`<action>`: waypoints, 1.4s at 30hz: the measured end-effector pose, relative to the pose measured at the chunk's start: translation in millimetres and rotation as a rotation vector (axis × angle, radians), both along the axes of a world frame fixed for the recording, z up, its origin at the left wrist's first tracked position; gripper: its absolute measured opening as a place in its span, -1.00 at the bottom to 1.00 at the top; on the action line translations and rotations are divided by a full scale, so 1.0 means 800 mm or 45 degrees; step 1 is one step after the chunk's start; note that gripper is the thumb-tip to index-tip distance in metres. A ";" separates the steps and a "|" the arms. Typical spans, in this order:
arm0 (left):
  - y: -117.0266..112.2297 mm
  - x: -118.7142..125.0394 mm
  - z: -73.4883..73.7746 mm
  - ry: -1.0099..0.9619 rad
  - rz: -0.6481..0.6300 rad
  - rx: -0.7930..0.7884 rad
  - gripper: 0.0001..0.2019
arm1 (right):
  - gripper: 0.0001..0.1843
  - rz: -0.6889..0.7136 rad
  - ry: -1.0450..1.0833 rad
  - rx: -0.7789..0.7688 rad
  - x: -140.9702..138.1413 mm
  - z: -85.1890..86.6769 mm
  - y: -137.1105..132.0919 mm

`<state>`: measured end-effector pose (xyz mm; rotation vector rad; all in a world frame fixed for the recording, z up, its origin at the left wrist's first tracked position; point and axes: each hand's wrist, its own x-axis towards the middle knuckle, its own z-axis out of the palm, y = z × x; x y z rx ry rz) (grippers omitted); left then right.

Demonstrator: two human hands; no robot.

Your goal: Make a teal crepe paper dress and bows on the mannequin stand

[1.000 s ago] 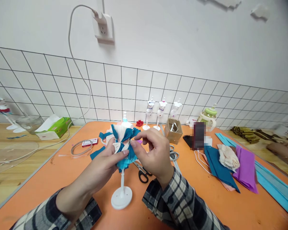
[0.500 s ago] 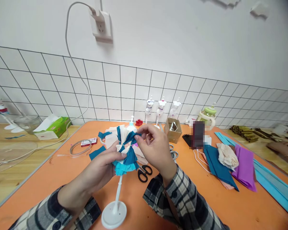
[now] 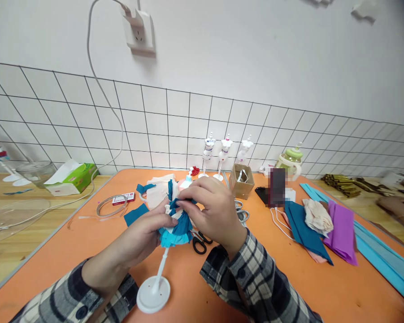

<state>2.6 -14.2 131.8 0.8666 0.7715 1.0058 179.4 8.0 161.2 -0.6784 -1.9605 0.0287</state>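
Observation:
A miniature dress form on a white round stand [image 3: 153,294] is tilted between my hands. It wears a crinkled paper dress [image 3: 181,225] in dark teal and white, with a light blue ruffled hem. My left hand [image 3: 136,237] is closed around the bodice, its thumb pressing on the front. At the top of the dress my right hand [image 3: 215,208] pinches a fold of dark teal paper [image 3: 173,204] between thumb and forefinger. The right fingers hide part of the bodice. Black-handled scissors [image 3: 201,244] lie just behind the skirt.
Paper pieces [image 3: 158,190] and a clear coiled cord [image 3: 111,206] lie to the left. Behind are small white dress forms [image 3: 226,148], a cardboard box [image 3: 242,180] and grey-handled scissors [image 3: 244,215]. Folded teal [image 3: 304,229] and purple paper [image 3: 342,233] lie right. Another person's hand [image 3: 398,206] shows far right.
My right hand has moved left and slightly inward over the bodice, covering more of it. The teal and white upper folds are drawn in, and the stand's base has swung slightly up and left.

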 end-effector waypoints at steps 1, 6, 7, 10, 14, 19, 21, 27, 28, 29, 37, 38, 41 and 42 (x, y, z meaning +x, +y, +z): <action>0.001 0.000 0.000 -0.003 -0.005 -0.005 -0.67 | -0.93 -0.030 -0.005 0.035 0.001 0.000 0.001; 0.000 0.000 0.005 -0.178 -0.027 -0.009 -0.66 | -0.85 -0.124 0.120 -0.096 0.009 0.006 0.004; 0.000 0.000 0.006 -0.231 -0.045 -0.002 -0.70 | -0.86 -0.096 0.134 -0.134 0.010 0.007 0.005; 0.001 -0.001 0.006 -0.255 -0.070 0.018 -0.78 | -0.87 -0.022 0.151 -0.220 0.010 0.008 0.004; 0.004 0.001 0.004 -0.121 -0.005 0.087 -0.76 | -0.75 0.021 0.175 -0.255 0.000 0.003 0.000; 0.003 0.000 0.006 -0.154 -0.129 0.107 -0.64 | -0.77 -0.047 0.240 -0.236 -0.008 -0.001 -0.002; 0.002 0.000 0.007 -0.232 -0.125 0.106 -0.66 | -0.81 -0.063 0.234 -0.225 -0.007 -0.001 -0.001; 0.004 0.007 0.012 -0.274 0.059 0.069 -0.80 | -0.85 -0.049 0.191 -0.289 -0.007 -0.006 0.003; 0.004 0.007 0.013 -0.281 0.066 0.072 -0.80 | -0.86 -0.041 0.203 -0.308 -0.007 -0.006 0.003; 0.005 0.008 0.014 -0.293 0.073 0.069 -0.79 | -0.85 -0.023 0.223 -0.319 -0.008 -0.006 0.003; 0.000 0.007 0.015 -0.333 0.123 0.093 -0.81 | -0.69 -0.030 0.240 -0.289 -0.012 -0.004 0.000; 0.000 0.006 0.015 -0.334 0.112 0.103 -0.80 | -0.78 -0.048 0.223 -0.269 -0.012 -0.004 0.001; 0.002 0.005 0.013 -0.301 0.101 0.104 -0.83 | -0.92 -0.049 0.157 -0.192 -0.009 -0.003 0.001; 0.003 0.005 0.013 -0.290 0.113 0.101 -0.85 | -0.91 -0.037 0.139 -0.172 -0.008 -0.003 0.001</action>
